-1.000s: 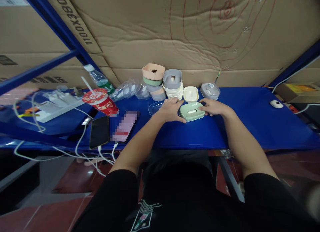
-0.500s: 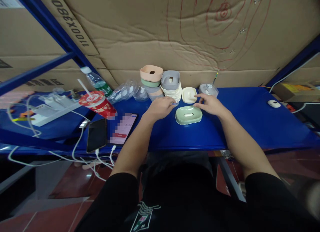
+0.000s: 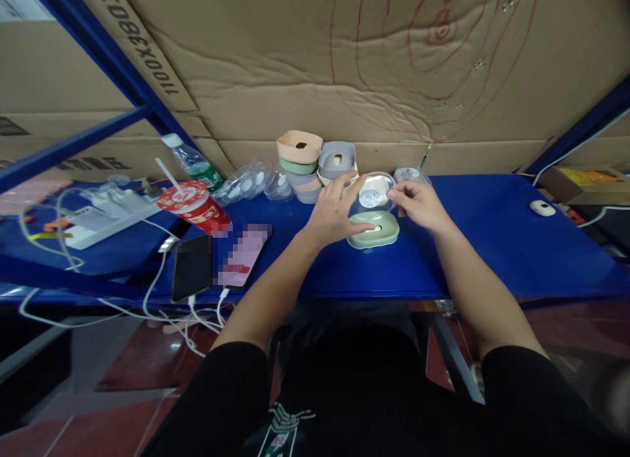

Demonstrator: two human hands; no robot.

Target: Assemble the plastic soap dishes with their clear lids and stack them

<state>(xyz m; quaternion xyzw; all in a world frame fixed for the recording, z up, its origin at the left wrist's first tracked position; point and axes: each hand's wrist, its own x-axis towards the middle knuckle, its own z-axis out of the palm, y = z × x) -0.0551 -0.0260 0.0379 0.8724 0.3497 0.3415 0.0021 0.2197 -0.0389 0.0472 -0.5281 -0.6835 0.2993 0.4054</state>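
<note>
A clear plastic lid (image 3: 371, 199) with a round label stands tilted between my hands. My right hand (image 3: 417, 204) pinches its right edge between thumb and fingers. On the left side my left hand (image 3: 337, 211) is open, thumb and fingers spread around the lid's edge; whether the fingertips touch it I cannot tell. Its thumb reaches over a pale green oval dish (image 3: 386, 232), which lies on the blue table just below the lid. Through the clear plastic shows a small cream dish behind it, partly covered.
Behind my left hand are stacked peach (image 3: 298, 148) and grey (image 3: 337, 156) containers. Clear lids (image 3: 246, 182) lie left of them, near a red cup (image 3: 197, 207), a bottle (image 3: 191, 161) and two phones (image 3: 191, 266). Another clear-lidded container (image 3: 412, 175) stands at the back right.
The clear lid, earlier flat and low by my left hand, is now raised and tilted in my right hand. My left hand has moved right and its fingers have spread.
</note>
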